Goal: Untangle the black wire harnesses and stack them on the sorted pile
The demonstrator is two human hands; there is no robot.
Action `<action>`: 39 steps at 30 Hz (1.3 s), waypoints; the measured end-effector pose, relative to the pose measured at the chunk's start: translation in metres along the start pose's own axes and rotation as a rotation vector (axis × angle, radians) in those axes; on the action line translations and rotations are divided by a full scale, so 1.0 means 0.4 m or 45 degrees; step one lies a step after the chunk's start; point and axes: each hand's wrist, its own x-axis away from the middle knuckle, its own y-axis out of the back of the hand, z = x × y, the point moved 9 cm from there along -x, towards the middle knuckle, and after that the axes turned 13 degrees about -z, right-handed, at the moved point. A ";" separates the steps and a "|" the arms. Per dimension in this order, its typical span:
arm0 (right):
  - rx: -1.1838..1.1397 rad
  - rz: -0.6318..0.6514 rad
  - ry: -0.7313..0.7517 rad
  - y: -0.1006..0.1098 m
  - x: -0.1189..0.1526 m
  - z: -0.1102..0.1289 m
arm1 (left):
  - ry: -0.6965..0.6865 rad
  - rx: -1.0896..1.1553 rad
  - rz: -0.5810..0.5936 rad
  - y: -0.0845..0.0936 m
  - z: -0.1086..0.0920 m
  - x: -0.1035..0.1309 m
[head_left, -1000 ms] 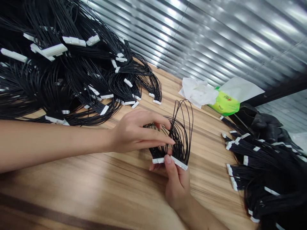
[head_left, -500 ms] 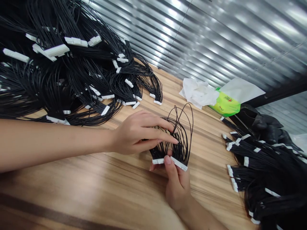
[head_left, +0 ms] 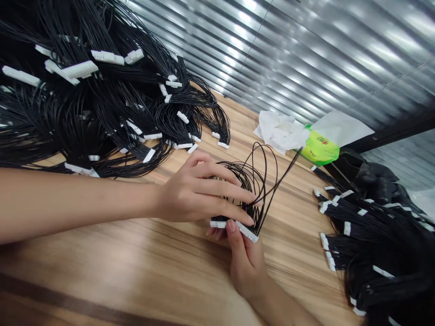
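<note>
My right hand [head_left: 246, 267] grips a wire harness by its white connectors [head_left: 247, 232], the thumb pressed on top where the two connector strips meet and the other fingers underneath. Thin black wires [head_left: 264, 181] rise from the connectors and curve back in loops. My left hand [head_left: 204, 190] reaches across from the left, its fingers closed over these wires just above the connectors. Several wires bunch together at its fingertips, and one strand sticks out up to the right. The left thumb is hidden behind the hand and the wires.
A large heap of black wire harnesses [head_left: 112, 104] with white connectors covers the back left of the wooden table [head_left: 136, 271]. More harnesses [head_left: 384, 240] lie at the right. Crumpled white tissue [head_left: 280, 131] and a green tissue pack [head_left: 317, 147] sit near the corrugated metal wall [head_left: 288, 59].
Both hands and the harness have shifted slightly left. The left fingers have come down closer to the connectors, and some wires are now pulled out toward the upper right.
</note>
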 end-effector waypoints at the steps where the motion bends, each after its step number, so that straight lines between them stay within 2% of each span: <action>1: 0.023 0.008 0.017 0.000 -0.001 0.002 | -0.024 0.038 0.011 -0.001 -0.005 -0.002; 6: 0.118 -0.011 0.107 0.005 -0.014 0.028 | -0.199 0.185 0.079 0.006 -0.041 -0.017; 10: 0.085 -0.050 0.068 0.007 -0.018 0.038 | -0.277 0.324 -0.008 0.038 -0.054 -0.015; 12: 0.055 -0.069 0.034 0.011 -0.012 0.031 | -0.244 0.399 -0.005 0.041 -0.051 -0.010; 15: 0.002 -0.086 -0.032 0.016 -0.001 0.009 | -0.049 0.459 -0.011 0.035 -0.023 -0.012; 18: -0.036 -0.086 -0.080 0.018 0.007 -0.010 | 0.295 0.449 -0.022 0.016 0.034 -0.012; 21: -0.133 -0.114 -0.087 0.021 0.011 -0.014 | 0.618 0.306 -0.002 -0.007 0.095 0.004; 24: -0.170 -0.180 -0.048 0.029 0.014 -0.009 | 0.734 0.265 -0.022 -0.014 0.120 0.015; 28: -0.152 -0.229 -0.006 0.036 0.019 -0.005 | 0.640 0.273 -0.027 -0.009 0.105 0.010; 34: -0.143 -0.273 -0.018 0.051 0.028 -0.011 | 0.236 0.166 0.069 0.003 0.046 -0.010; 36: -0.158 -0.277 -0.016 0.053 0.028 -0.009 | 0.201 0.146 0.115 -0.003 0.042 -0.007; 39: -0.159 -0.302 -0.018 0.056 0.023 -0.007 | 0.245 0.076 0.135 -0.011 0.051 0.002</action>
